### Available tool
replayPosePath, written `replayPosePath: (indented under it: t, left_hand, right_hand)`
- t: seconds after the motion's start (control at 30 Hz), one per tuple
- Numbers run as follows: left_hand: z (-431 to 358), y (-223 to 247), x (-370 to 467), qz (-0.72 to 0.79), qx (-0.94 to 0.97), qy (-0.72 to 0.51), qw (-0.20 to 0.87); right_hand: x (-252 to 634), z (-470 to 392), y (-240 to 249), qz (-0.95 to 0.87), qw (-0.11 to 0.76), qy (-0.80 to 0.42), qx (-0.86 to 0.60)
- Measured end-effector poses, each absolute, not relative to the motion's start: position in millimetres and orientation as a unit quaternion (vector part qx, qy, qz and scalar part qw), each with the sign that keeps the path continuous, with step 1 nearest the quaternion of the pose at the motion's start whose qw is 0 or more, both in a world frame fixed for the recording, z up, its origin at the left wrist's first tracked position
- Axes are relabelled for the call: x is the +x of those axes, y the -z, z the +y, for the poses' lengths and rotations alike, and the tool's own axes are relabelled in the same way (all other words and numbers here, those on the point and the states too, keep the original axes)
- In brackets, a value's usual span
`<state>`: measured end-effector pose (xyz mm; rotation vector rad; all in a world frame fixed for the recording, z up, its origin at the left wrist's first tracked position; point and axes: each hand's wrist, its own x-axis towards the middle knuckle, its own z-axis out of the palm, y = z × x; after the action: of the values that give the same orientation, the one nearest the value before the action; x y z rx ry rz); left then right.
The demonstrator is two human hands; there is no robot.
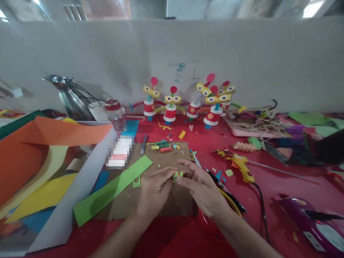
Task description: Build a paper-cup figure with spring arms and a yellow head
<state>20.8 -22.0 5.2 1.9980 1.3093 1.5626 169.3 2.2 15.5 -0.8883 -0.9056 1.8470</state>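
A small green piece (177, 176) is held over the brown board (166, 204), in front of the body, raised between the two hands. It is pinched by the left hand (156, 184) at one side and by the right hand (202, 186) at the other, thumb and finger brought together on it in each. Its far face is hidden by the fingers; whether any glue is on it cannot be told.

Risks, as judged: the piece could be creased or torn if it is pulled unevenly, being small and apparently paper. If one pinch is loosened early, it could be dropped and lost among the scraps around the springs (163, 146).

The glue gun (243, 168) is laid on the red table (161, 238), nozzle toward the board; its heat cannot be judged. A burn could be caused by a careless rightward reach, and the gun could be dragged if its cord (261, 200) were caught. The green strip (115, 190) could be bent under the left forearm.
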Motion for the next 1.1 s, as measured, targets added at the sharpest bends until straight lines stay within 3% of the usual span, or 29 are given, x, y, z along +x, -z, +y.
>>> replayPosePath:
  t: [0.37, 0.73, 0.97, 1.1]
  left_hand:
    - [-23, -4, 23, 0.473, 0.675, -0.542, 0.165]
    - [-15, 0, 20, 0.537, 0.55, -0.53, 0.358]
    - [-15, -3, 17, 0.553, 0.566, -0.529, 0.305]
    - [-15, -5, 18, 0.537, 0.613, -0.516, 0.263]
  right_hand:
    - [169, 3, -15, -0.341, 0.446, -0.743, -0.365]
    - [177, 4, -20, -0.38, 0.424, -0.753, -0.328]
    - [179, 7, -16, -0.469, 0.458, -0.636, -0.407]
    - [179, 8, -14, -0.466, 0.458, -0.639, -0.406]
